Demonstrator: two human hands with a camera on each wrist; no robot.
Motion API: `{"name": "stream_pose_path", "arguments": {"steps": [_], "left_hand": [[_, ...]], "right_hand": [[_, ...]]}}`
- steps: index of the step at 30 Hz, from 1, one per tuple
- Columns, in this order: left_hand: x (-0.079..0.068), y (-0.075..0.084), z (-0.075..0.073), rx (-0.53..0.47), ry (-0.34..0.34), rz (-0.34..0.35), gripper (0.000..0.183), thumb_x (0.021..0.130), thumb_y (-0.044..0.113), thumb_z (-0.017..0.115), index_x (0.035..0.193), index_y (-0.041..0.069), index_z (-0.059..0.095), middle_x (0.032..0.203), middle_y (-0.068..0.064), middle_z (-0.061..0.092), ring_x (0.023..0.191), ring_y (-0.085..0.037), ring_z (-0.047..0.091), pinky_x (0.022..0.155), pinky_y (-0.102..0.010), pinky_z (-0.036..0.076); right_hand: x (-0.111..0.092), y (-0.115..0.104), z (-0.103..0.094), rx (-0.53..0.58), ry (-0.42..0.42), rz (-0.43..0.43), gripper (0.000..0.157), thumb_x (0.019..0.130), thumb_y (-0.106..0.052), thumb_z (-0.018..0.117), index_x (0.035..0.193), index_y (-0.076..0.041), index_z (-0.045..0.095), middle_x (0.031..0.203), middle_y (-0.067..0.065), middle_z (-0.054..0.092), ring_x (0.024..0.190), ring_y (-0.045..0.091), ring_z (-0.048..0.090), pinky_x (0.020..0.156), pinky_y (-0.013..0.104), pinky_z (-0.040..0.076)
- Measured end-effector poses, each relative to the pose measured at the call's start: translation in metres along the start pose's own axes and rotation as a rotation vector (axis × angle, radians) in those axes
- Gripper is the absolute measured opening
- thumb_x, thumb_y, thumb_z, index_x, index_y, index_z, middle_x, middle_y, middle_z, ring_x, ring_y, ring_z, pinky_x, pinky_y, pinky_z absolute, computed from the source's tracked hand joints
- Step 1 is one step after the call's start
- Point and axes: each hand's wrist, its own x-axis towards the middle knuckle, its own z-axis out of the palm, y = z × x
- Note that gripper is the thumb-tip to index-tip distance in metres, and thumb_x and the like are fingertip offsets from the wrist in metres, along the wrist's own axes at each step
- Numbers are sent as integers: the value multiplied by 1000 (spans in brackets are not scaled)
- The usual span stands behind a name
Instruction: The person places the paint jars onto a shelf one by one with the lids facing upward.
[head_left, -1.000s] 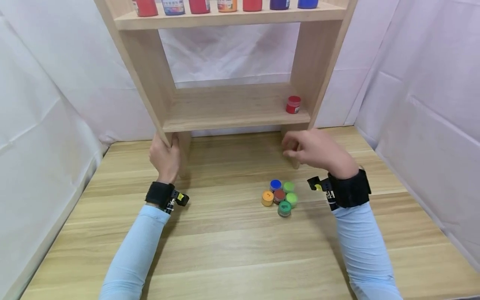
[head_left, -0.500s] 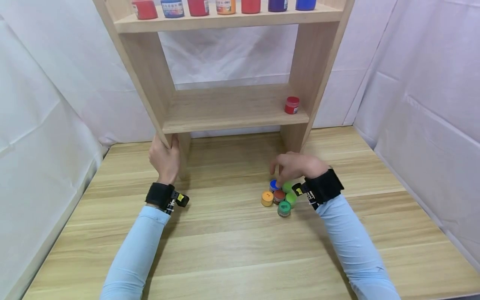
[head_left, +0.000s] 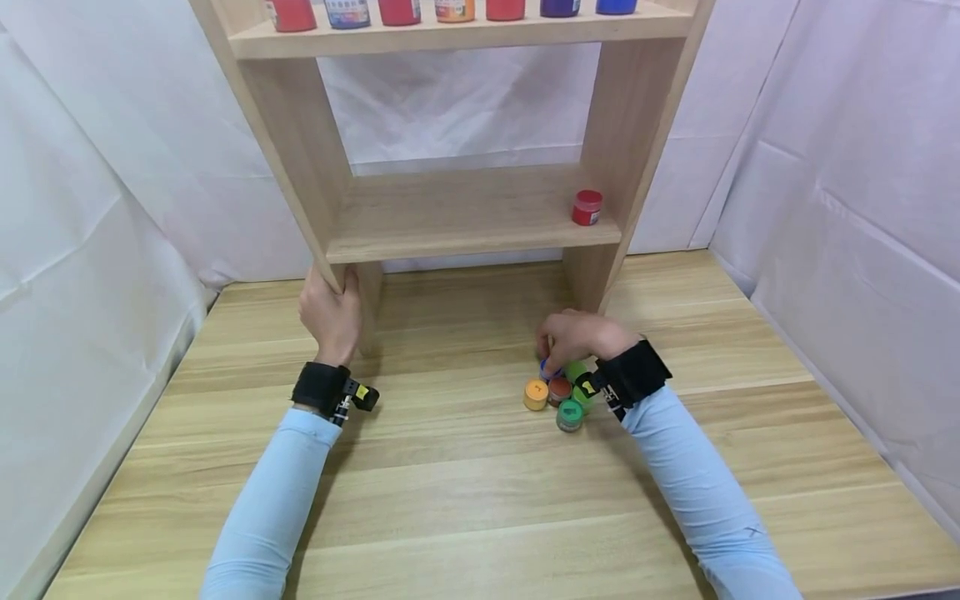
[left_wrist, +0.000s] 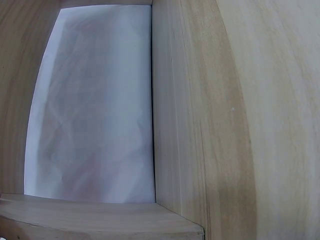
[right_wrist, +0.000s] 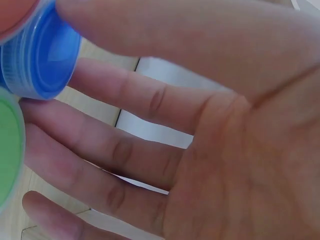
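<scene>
At the lower left of the wooden shelf [head_left: 472, 212], my left hand [head_left: 330, 321] grips the edge of its side panel [left_wrist: 175, 125]. My right hand [head_left: 581, 335] reaches down to a cluster of small paint jars on the table. Its thumb and fingers pinch a jar with a blue lid [right_wrist: 57, 55], mostly covered by the hand in the head view. Around it stand jars with an orange lid [head_left: 536, 393], a brownish-red lid [head_left: 559, 389], a dark green lid [head_left: 570, 414] and two light green lids, partly hidden by the right hand and wrist strap.
One red jar [head_left: 587, 208] stands at the right end of the middle shelf board. Along the upper board [head_left: 465, 37] runs a row of several red, blue and orange jars. White cloth [head_left: 840, 183] hangs behind and at both sides of the table [head_left: 450, 508].
My right hand has come down and left from beside the shelf's right side to the jars, and its fingers have closed round the blue-lidded one. The left hand has stayed put.
</scene>
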Motion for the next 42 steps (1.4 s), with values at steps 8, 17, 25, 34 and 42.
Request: {"name": "stream_pose_path", "arguments": {"steps": [8,17,25,34,42], "left_hand": [[0,0,-1,-13,0,-1,30,90,27,62,112,6,66,96,-10,66,88,-23,63,70,-44,45],[0,0,-1,-16,6,-11,30,89,28,63,109,6,66,94,-9,66,86,-23,63,69,-44,44],[0,-1,0,-22,4,-12,29,89,28,63,108,6,66,92,-9,66,84,-23,63,68,-44,43],[-1,-1,-1,-17,5,-12,29,89,28,64,108,5,66,91,-10,66,83,-24,62,67,-44,43],[0,0,0,-15,-3,-12,29,89,27,63,109,5,66,93,-10,66,84,-24,63,66,-43,43]], "right_hand": [[3,0,0,-6,22,16,22,82,-27,71,100,-15,67,92,-2,60,83,17,54,67,30,44],[10,5,5,33,-13,11,27,82,-24,72,106,-14,64,100,3,58,88,20,53,69,30,45],[14,12,8,34,7,-28,22,81,-21,73,101,-13,65,98,2,58,87,19,53,69,29,45],[11,19,-2,33,192,-191,37,82,-20,67,116,-6,67,100,1,63,87,17,55,75,31,45],[-7,16,-16,105,345,-303,35,81,-18,69,114,-10,62,96,0,63,82,18,57,72,29,47]]}}
